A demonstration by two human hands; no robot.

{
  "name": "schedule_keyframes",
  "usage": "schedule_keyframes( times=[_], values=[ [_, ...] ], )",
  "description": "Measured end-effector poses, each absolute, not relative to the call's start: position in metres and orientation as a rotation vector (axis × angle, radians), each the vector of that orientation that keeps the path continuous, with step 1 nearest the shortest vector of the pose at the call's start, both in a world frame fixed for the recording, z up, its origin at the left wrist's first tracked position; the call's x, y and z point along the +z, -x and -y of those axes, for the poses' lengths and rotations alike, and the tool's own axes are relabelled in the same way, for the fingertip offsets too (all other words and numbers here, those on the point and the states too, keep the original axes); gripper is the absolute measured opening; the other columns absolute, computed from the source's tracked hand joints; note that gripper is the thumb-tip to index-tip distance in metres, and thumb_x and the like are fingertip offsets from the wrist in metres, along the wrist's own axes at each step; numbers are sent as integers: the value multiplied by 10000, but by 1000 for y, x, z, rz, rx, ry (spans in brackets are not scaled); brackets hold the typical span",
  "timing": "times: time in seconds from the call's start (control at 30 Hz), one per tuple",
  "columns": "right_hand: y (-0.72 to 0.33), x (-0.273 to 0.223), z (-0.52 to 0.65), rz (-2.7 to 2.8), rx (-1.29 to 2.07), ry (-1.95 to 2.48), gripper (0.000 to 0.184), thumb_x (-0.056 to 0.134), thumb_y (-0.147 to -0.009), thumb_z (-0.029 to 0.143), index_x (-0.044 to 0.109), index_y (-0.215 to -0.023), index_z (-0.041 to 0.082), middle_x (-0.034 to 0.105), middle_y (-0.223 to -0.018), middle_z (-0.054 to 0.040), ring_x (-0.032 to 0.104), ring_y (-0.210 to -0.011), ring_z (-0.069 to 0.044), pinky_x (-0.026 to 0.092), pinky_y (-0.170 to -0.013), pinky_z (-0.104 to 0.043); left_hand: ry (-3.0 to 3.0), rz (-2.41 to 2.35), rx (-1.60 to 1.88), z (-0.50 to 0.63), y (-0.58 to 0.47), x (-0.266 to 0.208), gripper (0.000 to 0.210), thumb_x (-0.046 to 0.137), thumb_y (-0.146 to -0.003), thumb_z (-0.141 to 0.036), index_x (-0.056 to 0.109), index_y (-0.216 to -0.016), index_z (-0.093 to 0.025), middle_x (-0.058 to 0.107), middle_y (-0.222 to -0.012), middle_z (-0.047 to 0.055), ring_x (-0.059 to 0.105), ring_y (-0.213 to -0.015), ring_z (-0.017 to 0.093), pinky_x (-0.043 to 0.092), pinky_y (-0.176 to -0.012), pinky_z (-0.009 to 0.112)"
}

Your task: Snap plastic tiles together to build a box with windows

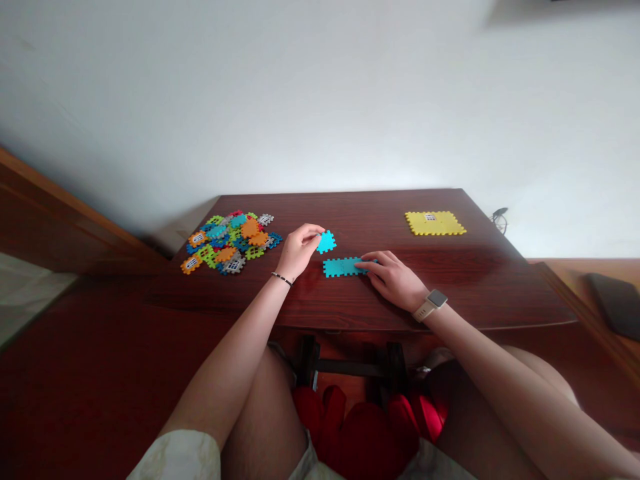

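While a turquoise tile (327, 243) is pinched by the left hand (299, 249), the toothed strip (341, 267) could be skewed by the right hand (396, 280), grip unclear.

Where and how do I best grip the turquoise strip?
The turquoise strip is probably best pinched across its long toothed edges near the right end, from above and the right: it lies flat and narrow, and the right hand rests over that end.

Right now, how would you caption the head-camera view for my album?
Left hand pinches a square turquoise notched tile; right hand touches a long turquoise notched strip.
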State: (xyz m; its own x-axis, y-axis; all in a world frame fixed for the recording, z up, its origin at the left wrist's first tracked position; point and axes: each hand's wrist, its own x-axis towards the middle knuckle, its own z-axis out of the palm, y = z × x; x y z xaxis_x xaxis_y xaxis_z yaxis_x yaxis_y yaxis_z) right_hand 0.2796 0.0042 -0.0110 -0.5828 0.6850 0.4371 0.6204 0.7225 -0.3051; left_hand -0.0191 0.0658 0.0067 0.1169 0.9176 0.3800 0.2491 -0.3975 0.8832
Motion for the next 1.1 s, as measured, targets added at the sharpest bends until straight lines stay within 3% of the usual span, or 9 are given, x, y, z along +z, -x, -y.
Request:
schedule_keyframes(
  times=[0.3, 1.1],
  values=[
    [-279, -11, -5, 2394, 176, 980, 369, 544, -1065, 154, 749, -1359, 244, 707, -1370, -146, 649, -1255, -347, 594, -1097, -575, -1825, -1120, 1193, -64, 16, 5, 174, 668, -955, -196, 779, -1088, -184, 823, -1167, 106, 792, -1104, 249, 626, -1032, 411],
    [-279, -12, -5, 2373, 194, 973, 379, 573, -1042, 130, 768, -1336, 269, 724, -1366, -136, 669, -1258, -346, 598, -1103, -583, -1881, -1112, 1009, -64, 18, 0, 162, 732, -930, -230, 760, -1087, -201, 826, -1106, 78, 784, -1072, 239, 606, -1005, 385]
  ],
)
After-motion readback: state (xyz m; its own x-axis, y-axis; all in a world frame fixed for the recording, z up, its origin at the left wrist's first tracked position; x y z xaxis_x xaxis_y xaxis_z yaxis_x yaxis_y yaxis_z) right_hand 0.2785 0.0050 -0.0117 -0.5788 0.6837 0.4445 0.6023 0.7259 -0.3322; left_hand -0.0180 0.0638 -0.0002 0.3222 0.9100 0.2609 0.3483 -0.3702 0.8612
